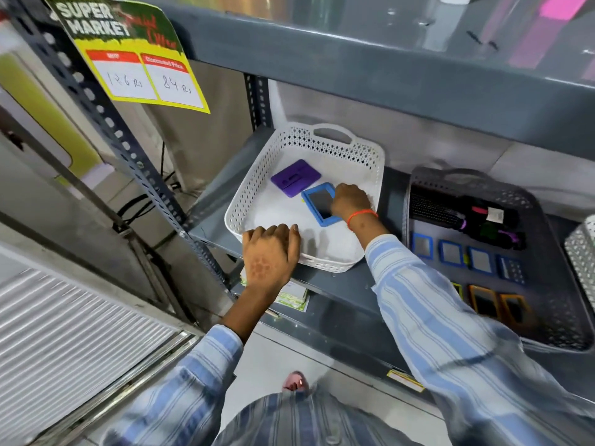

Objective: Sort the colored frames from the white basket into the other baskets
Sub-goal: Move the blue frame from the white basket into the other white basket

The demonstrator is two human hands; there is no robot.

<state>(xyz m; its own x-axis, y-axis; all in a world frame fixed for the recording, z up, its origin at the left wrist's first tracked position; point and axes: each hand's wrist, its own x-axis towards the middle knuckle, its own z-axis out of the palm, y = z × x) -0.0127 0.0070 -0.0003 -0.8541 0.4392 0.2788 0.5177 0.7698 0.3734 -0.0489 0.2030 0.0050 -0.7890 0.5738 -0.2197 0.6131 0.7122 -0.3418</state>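
Note:
The white basket (254, 188) sits on a grey shelf. Inside it lie a purple frame (295, 177) and a blue frame (318, 203). My right hand (351, 201) is closed on the right edge of the blue frame, which is tilted up slightly. My left hand (270, 252) grips the near rim of the white basket. To the right, a dark grey basket (553, 226) holds several blue frames (450, 252) in a row, orange frames (497, 304) nearer me, and dark items at the back.
An upper shelf (386, 78) overhangs the baskets. A perforated metal upright (106, 123) carries a yellow price sign (135, 56) on the left. Another pale basket (582, 252) shows at the right edge. A lower shelf (338, 317) lies below.

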